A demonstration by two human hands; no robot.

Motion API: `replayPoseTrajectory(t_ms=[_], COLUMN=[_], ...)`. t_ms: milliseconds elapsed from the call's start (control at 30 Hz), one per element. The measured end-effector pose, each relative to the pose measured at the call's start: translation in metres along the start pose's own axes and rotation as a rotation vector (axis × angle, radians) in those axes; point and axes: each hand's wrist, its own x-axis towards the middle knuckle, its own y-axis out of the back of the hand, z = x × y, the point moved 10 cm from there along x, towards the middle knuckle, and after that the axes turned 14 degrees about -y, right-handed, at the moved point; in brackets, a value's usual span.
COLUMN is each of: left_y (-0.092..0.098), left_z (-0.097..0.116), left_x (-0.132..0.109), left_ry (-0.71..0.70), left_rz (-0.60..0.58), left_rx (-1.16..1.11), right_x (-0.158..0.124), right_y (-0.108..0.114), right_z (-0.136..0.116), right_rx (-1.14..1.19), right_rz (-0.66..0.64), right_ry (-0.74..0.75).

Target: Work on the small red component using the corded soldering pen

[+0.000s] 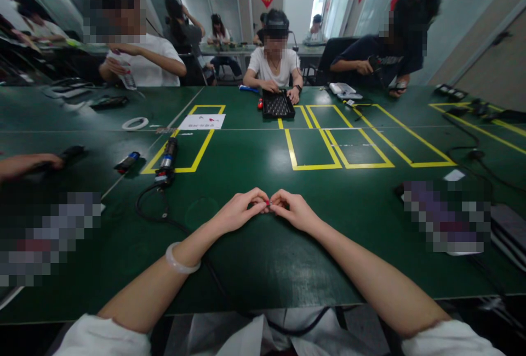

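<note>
My left hand (240, 211) and my right hand (296, 211) meet above the near middle of the green table (349, 268). Between their fingertips is a small red and dark piece (268, 203), too tiny to name. Thumb and fingers of each hand are pinched closed on it, one hand from either side. Most of the piece is hidden by the fingers. A pale bangle (181, 260) circles my left wrist.
A dark cylindrical device (166, 159) with a black cable (143, 211) lies left of my hands. Yellow tape rectangles (316, 167) mark the table. Blurred-out devices flank me on both sides. Opposite, a person works over a black tray (279, 114). A paper sheet (203, 121) lies beyond.
</note>
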Motion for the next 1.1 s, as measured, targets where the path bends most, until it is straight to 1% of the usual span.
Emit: replayPoseTrajectory(t_ms=[100, 167, 233, 300, 433, 600, 667, 700, 733, 767, 833, 900, 967, 1033, 1100], left_y=[0.000, 0.000, 0.001, 0.003, 0.007, 0.005, 0.012, 0.021, 0.034, 0.052, 0.099, 0.150, 0.193, 0.224, 0.241], left_z=[0.003, 0.004, 0.004, 0.004, 0.002, 0.006, 0.003, -0.002, -0.008, -0.017, -0.038, -0.063, -0.085, -0.109, -0.136], left_x=[0.000, 0.000, 0.001, 0.001, 0.000, 0.001, 0.001, 0.000, -0.002, -0.007, -0.025, -0.056, -0.093, -0.129, -0.158], left_ry=[-0.016, -0.026, -0.033, -0.036, -0.023, -0.032, -0.025, -0.012, 0.012, 0.049, 0.168, 0.354, 0.515, 0.677, 0.816], left_rz=[0.006, 0.018, 0.023, 0.028, 0.044, 0.017, 0.003, 0.010, 0.035, 0.078, 0.201, 0.333, 0.432, 0.475, 0.446], left_rx=[0.042, 0.101, 0.154, 0.184, 0.187, 0.173, 0.208, 0.256, 0.332, 0.436, 0.689, 0.919, 1.043, 1.054, 0.958], right_x=[0.006, 0.009, 0.010, 0.010, 0.007, 0.007, 0.008, 0.009, 0.010, 0.010, 0.011, 0.012, 0.012, 0.012, 0.011], right_y=[-0.002, -0.007, -0.010, -0.010, -0.007, -0.008, -0.007, -0.006, -0.004, -0.003, -0.001, -0.001, -0.002, -0.003, -0.002], right_z=[0.010, 0.015, 0.017, 0.017, 0.013, 0.013, 0.014, 0.015, 0.017, 0.018, 0.020, 0.021, 0.021, 0.020, 0.019], right_rx=[0.259, 0.335, 0.354, 0.375, 0.406, 0.342, 0.334, 0.334, 0.334, 0.333, 0.321, 0.307, 0.297, 0.291, 0.285], right_rz=[-0.076, -0.130, -0.161, -0.161, -0.113, -0.106, -0.103, -0.098, -0.089, -0.079, -0.061, -0.054, -0.061, -0.068, -0.068], right_ry=[-0.080, -0.130, -0.162, -0.167, -0.122, -0.084, -0.085, -0.087, -0.091, -0.094, -0.101, -0.107, -0.109, -0.106, -0.100])
